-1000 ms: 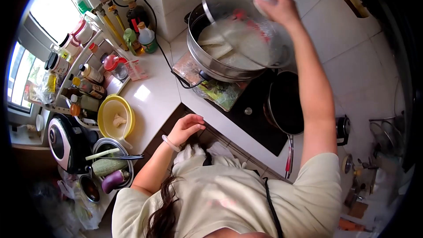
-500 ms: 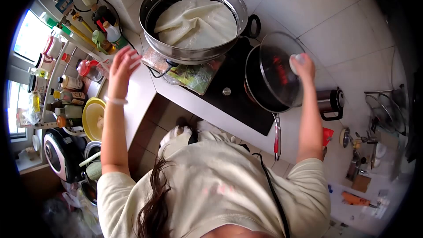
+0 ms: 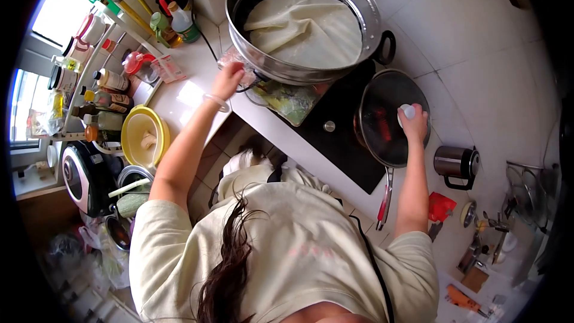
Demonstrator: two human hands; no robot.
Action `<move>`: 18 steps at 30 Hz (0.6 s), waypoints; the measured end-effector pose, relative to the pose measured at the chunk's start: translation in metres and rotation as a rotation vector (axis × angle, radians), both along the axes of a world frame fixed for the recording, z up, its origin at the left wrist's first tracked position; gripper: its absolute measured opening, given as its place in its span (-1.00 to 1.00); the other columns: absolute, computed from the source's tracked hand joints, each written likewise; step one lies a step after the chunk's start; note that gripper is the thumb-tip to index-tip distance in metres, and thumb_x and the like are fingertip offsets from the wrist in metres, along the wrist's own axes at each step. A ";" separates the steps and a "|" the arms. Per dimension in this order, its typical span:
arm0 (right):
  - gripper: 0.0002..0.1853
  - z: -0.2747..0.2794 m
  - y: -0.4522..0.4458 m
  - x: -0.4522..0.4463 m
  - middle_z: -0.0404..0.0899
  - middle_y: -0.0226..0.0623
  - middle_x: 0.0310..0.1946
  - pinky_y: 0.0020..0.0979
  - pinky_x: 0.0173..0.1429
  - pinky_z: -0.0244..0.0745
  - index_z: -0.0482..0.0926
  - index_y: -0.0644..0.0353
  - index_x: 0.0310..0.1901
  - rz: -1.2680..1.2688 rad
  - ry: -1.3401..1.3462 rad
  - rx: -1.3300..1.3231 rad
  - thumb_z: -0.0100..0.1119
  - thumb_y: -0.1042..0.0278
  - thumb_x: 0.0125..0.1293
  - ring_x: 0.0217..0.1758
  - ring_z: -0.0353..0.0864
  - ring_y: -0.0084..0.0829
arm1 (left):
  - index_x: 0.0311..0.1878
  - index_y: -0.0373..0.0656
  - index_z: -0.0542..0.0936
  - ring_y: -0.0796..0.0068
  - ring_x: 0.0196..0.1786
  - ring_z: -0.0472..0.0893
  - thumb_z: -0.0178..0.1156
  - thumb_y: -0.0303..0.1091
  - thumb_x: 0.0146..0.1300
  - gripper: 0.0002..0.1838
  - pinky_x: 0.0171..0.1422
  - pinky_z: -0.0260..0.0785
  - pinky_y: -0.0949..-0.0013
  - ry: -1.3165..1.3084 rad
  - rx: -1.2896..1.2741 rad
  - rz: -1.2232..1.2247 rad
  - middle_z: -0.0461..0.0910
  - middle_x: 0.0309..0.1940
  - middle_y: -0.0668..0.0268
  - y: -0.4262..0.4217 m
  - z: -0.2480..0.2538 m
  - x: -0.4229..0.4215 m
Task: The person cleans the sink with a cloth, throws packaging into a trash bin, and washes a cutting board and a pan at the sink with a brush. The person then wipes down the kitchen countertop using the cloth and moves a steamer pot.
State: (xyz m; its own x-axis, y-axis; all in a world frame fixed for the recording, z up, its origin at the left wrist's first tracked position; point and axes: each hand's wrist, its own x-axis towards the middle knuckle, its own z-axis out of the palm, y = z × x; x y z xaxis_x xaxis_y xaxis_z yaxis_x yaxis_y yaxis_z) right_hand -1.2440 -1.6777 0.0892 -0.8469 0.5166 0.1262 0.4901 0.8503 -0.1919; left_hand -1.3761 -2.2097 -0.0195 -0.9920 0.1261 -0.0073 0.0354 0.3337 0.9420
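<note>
My right hand point(image 3: 414, 121) is closed on the pale knob of a glass lid point(image 3: 382, 93). The lid covers the frying pan, whose red-and-metal handle point(image 3: 385, 200) points toward me. My left hand point(image 3: 228, 81) is at the counter's edge, fingers curled together, close to the side handle of the large metal steamer pot point(image 3: 239, 36). Whatever those fingers hold, if anything, is hidden. A creased white cloth point(image 3: 305, 30) lies inside the steamer. Below the pot's near rim, a clear-wrapped package with green contents point(image 3: 290, 101) rests partly on the black cooktop point(image 3: 353, 155).
A yellow basin point(image 3: 164, 134) stands left of my left arm. Bottles point(image 3: 182, 21) and a rack of jars point(image 3: 110, 81) line the left side. Right of the pan are a dark kettle-like jug point(image 3: 451, 164) and a red packet point(image 3: 440, 206).
My right hand has brought the lid from tilted above the pan down onto it. My left hand has gone from raised with spread fingers to lower, curled beside the steamer. The view has shifted.
</note>
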 end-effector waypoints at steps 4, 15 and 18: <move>-0.50 0.058 -0.094 -0.005 0.46 -0.10 -0.08 -0.10 0.02 0.39 0.49 0.16 0.02 0.204 -0.037 0.299 0.24 -0.02 0.16 0.01 0.50 -0.11 | -0.09 -0.15 0.60 0.12 -0.09 0.60 0.13 -0.16 0.24 -0.70 0.02 0.42 0.16 0.003 -0.393 -0.123 0.63 -0.18 0.11 0.016 -0.009 0.012; -0.70 -0.095 -0.363 -0.095 0.26 -0.55 -0.70 -0.62 -0.75 0.03 0.39 0.10 -0.38 0.106 -0.106 -1.682 -0.04 0.09 0.44 -0.79 0.14 -0.71 | -0.19 -0.18 0.45 0.00 -0.33 0.61 -0.05 -0.16 0.34 -0.74 -0.17 0.37 0.00 0.130 -0.686 -0.188 0.62 -0.43 0.04 0.034 0.007 0.031; -0.72 -0.090 -0.366 -0.097 0.21 -0.56 -0.71 -0.60 -0.75 0.01 0.35 0.04 -0.42 0.000 -0.072 -1.728 -0.01 0.12 0.43 -0.79 0.09 -0.70 | -0.22 -0.18 0.44 -0.01 -0.40 0.60 -0.07 -0.18 0.36 -0.75 -0.19 0.38 0.02 0.170 -0.647 -0.151 0.60 -0.51 0.06 0.033 0.004 0.036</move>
